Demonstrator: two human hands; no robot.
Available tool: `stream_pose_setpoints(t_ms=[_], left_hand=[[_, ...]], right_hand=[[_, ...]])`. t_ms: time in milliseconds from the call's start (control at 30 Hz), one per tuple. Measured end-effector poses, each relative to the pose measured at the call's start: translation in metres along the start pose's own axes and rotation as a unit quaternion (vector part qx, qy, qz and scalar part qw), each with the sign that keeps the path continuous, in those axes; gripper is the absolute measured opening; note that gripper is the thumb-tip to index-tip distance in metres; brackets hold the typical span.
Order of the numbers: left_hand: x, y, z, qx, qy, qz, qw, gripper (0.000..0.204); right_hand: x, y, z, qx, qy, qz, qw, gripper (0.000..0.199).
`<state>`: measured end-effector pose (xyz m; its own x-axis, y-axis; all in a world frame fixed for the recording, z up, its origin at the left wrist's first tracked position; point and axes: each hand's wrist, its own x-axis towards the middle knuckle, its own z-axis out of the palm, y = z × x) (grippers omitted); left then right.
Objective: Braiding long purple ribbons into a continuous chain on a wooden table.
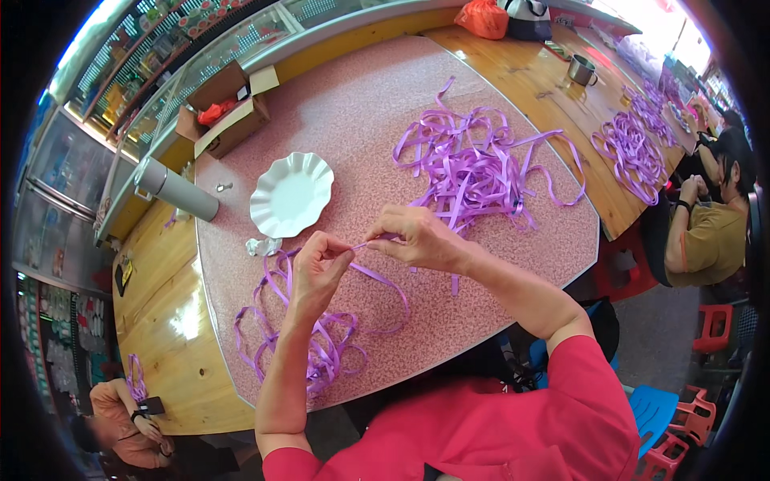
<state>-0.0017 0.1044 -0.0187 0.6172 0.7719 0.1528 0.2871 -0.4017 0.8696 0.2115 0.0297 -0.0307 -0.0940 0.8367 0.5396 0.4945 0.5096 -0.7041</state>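
Observation:
My left hand [318,268] and my right hand [413,239] meet over the middle of the pink speckled table top [449,337]. Both pinch a purple ribbon [359,246], a short piece of which shows between the fingertips. Past my right hand lies a big heap of purple ribbons [473,172], some ends trailing off to the right. A smaller loose tangle of purple ribbons [325,349] lies by my left forearm, with loops reaching up to the hands. What the fingers do at the pinch is too small to make out.
Beyond my left hand sit a white scalloped plate [292,195], crumpled tissue [263,247], a grey tumbler [178,190] and an open cardboard box [233,116]. More ribbons [630,156] and a metal mug [582,70] lie right. People sit at right [710,232] and lower left [120,421].

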Motion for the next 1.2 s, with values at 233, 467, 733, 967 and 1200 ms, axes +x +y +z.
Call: stream_pose_setpoints(t_ms=[233,467,733,967,1200], left_hand=[[-0.028,0.014,-0.020,-0.227,-0.068,-0.087,0.967,0.013],[-0.065,0.031,-0.017,-0.495,-0.079,-0.078,0.862,0.010],[-0.082,0.056,0.010,-0.550,0.086,0.014,0.831,0.013],[-0.072,0.073,0.004,0.125,0.144,0.286,0.939,0.019],[-0.078,0.082,-0.010,0.321,0.095,0.375,0.864,0.017]], right_hand=[[0.005,-0.029,-0.012,0.072,-0.058,0.024,0.995,0.019],[-0.003,-0.046,-0.001,0.281,-0.076,0.168,0.942,0.016],[-0.018,-0.087,0.016,0.254,0.017,0.147,0.956,0.008],[-0.031,-0.094,0.012,0.279,0.042,0.163,0.945,0.016],[-0.031,-0.102,0.008,0.477,-0.009,0.377,0.794,0.023]])
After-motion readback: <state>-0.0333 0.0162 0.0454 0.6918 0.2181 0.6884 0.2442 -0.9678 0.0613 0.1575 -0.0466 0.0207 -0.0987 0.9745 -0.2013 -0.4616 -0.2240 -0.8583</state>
